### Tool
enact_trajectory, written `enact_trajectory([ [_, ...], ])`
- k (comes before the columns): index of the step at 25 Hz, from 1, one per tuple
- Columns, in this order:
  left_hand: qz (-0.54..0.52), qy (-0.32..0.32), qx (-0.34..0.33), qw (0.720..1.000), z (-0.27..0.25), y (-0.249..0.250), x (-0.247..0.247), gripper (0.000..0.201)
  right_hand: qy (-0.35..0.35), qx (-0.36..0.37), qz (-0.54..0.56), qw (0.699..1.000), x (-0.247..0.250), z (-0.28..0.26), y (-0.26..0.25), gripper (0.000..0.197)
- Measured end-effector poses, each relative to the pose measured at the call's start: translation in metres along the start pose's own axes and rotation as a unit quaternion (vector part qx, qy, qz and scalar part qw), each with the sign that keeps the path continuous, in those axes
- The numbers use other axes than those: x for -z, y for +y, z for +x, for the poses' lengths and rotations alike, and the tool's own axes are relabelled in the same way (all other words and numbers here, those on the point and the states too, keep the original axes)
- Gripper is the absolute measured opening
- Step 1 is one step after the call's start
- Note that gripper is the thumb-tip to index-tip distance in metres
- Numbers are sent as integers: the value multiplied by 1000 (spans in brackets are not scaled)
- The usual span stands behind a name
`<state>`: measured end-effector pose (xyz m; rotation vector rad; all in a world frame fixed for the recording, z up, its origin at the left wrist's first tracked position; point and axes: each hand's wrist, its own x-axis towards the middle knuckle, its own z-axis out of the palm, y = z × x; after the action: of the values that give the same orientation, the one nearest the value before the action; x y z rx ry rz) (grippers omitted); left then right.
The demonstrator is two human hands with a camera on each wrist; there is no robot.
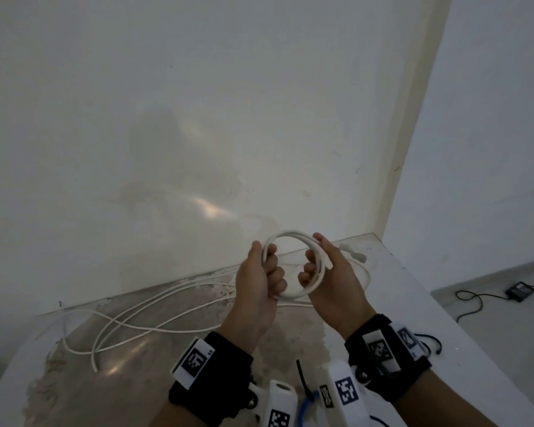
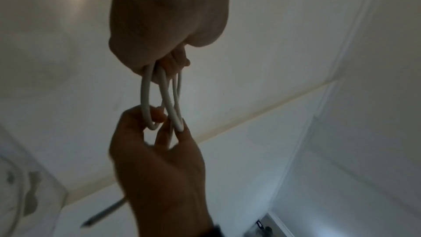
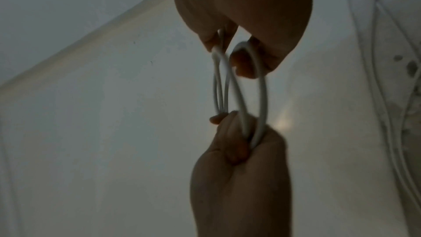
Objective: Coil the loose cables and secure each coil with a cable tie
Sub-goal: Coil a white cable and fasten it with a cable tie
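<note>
A white cable coil of several loops hangs in the air above the table. My left hand grips its left side, thumb on top and fingers curled through the ring. The right hand grips the opposite side the same way. In the left wrist view the coil stretches from my left hand down to the right hand. The right wrist view shows the coil between the right hand and left hand. The loose cable trails over the table to the left. A black cable tie lies near the front edge.
A pale wall rises straight behind the table. The table's right edge drops to a floor where a black adapter and its lead lie. More loose white strands lie on the stained tabletop.
</note>
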<state>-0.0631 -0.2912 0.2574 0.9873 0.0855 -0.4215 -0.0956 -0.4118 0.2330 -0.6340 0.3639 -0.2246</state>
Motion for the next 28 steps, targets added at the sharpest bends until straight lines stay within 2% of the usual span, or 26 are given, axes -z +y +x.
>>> enact_trajectory([
  [2,-5,9,20,1000,4,10,4,41,12,17,-16,1000,8,-4,0,14],
  [5,-12,8,55,998,7,23,19,39,53,85,12,995,31,-2,-16,10],
  [7,-21,13,43,999,9,32,28,40,65,136,18,988,54,0,-31,9],
  [8,-20,16,31,999,10,36,31,40,62,155,-16,986,63,-2,-38,11],
  [10,-4,13,7,1000,9,40,33,40,19,186,-173,967,69,-11,-46,18],
  [12,47,-4,-5,999,6,39,29,39,-25,218,-353,909,64,-20,-45,22],
  [13,86,-14,-10,996,4,38,26,39,-19,252,-418,873,60,-24,-43,23],
  [15,172,-39,-22,984,2,36,23,39,43,358,-483,798,54,-27,-45,21],
  [16,203,-55,-27,977,1,36,23,40,70,408,-489,768,51,-27,-49,13],
  [17,219,-74,-27,973,0,37,23,40,73,427,-501,749,49,-27,-52,8],
  [18,221,-94,-21,971,-2,37,24,41,49,403,-528,746,48,-24,-53,19],
  [20,197,-126,-9,972,-4,36,23,41,-60,266,-584,765,43,-22,-48,43],
  [21,187,-134,-10,973,-5,36,21,40,-109,189,-585,781,39,-23,-42,46],
  [22,184,-136,-16,973,-6,35,20,40,-143,125,-554,811,35,-25,-34,42],
  [24,186,-136,-40,972,-6,31,17,41,-148,41,-414,897,26,-29,-17,37],
  [25,179,-132,-46,974,-7,28,15,41,-132,16,-341,931,22,-30,-10,38],
  [28,108,-109,-41,987,-8,14,12,41,-70,-14,-190,979,10,-25,4,35],
])
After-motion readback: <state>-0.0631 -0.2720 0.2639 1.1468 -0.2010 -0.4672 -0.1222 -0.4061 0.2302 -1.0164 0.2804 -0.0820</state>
